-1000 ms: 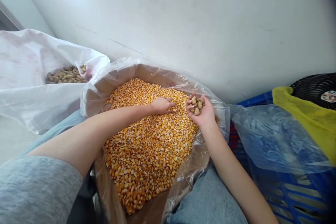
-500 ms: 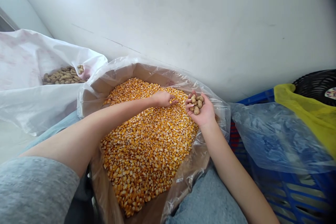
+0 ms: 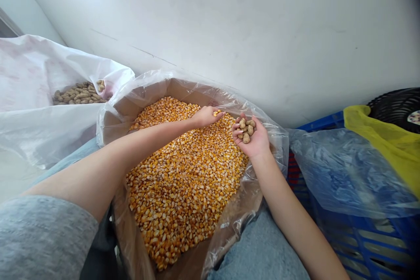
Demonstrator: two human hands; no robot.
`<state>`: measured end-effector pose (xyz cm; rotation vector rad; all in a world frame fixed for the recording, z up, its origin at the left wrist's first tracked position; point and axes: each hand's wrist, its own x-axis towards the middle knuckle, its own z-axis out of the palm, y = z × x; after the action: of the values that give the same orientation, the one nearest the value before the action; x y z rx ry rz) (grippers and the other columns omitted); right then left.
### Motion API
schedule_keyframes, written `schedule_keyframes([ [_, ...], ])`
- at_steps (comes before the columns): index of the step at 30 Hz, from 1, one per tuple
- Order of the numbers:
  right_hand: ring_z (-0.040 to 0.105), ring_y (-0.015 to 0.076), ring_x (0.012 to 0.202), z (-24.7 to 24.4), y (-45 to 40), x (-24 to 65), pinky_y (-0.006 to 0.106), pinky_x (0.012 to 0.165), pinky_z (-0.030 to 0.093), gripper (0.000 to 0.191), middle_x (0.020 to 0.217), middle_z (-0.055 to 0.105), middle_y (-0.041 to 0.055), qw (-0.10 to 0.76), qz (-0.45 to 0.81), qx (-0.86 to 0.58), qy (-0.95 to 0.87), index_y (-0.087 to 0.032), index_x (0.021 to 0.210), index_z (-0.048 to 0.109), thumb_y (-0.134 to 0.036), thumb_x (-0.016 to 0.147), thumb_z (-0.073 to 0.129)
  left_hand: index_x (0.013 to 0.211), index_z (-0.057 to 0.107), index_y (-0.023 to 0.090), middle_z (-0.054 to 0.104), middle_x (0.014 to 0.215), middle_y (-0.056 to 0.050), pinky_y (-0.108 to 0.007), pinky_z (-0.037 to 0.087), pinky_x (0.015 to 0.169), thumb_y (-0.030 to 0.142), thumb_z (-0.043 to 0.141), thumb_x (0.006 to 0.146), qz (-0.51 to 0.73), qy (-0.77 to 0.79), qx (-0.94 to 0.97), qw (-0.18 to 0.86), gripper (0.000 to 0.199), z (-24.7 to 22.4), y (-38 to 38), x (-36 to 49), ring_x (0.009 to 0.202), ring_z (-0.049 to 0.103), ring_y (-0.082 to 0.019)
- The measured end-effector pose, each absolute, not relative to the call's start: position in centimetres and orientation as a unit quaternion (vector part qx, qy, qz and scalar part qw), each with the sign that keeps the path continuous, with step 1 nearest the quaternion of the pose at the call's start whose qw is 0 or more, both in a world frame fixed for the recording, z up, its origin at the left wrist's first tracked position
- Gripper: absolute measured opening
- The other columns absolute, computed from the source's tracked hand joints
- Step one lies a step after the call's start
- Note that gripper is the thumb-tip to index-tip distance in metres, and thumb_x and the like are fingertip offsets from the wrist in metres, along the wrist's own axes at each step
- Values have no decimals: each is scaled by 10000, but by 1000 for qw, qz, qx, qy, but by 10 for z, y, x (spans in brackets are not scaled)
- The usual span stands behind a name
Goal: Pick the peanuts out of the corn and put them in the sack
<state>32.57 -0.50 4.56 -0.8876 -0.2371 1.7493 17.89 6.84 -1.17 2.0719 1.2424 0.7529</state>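
Note:
Yellow corn kernels fill a plastic-lined cardboard box between my legs. Over the far part of the corn, my left hand is closed with a few kernels showing at its fingers. My right hand is turned palm up at the box's right side, its fingers curled around several unshelled peanuts. Both hands are apart from each other, the left one a short way to the left of the peanuts.
At left, a white sack holds more unshelled peanuts. To the right are a blue plastic crate, a clear plastic bag, a yellow bag and a black fan. A white wall rises behind the box.
My left hand has risen slightly and shifted away from me, with kernels now showing more at its fingertips. My right hand with the peanuts has stayed nearly still.

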Motion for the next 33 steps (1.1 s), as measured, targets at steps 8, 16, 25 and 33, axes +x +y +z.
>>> schedule_keyframes([
  [8, 496, 89, 542, 49, -6, 323, 146, 363, 387, 221, 646, 546, 23, 554, 735, -379, -94, -178, 830, 525, -305, 778, 352, 792, 613, 122, 590, 641, -38, -248, 384, 616, 565, 311, 722, 293, 470, 768, 322, 541, -12, 68, 177, 629, 528, -163],
  [16, 495, 91, 540, 51, -7, 322, 148, 359, 386, 220, 630, 547, 21, 554, 731, -386, -96, -177, 809, 527, -302, 780, 348, 696, 606, 114, 559, 563, -20, -233, 366, 575, 572, 267, 734, 315, 475, 752, 332, 571, -11, 67, 179, 554, 493, -137],
  [25, 500, 87, 541, 47, -5, 325, 152, 364, 395, 220, 654, 553, 20, 552, 736, -381, -97, -183, 823, 529, -312, 777, 357, 749, 607, 138, 564, 590, -3, -223, 366, 587, 584, 286, 726, 319, 467, 748, 346, 550, -8, 68, 176, 582, 508, -134],
  [33, 501, 86, 541, 49, -6, 324, 148, 366, 389, 220, 650, 549, 19, 553, 734, -381, -98, -179, 826, 530, -306, 776, 357, 610, 559, 110, 536, 532, -17, -231, 375, 588, 580, 250, 737, 305, 457, 765, 337, 577, -7, 62, 176, 531, 486, -126],
])
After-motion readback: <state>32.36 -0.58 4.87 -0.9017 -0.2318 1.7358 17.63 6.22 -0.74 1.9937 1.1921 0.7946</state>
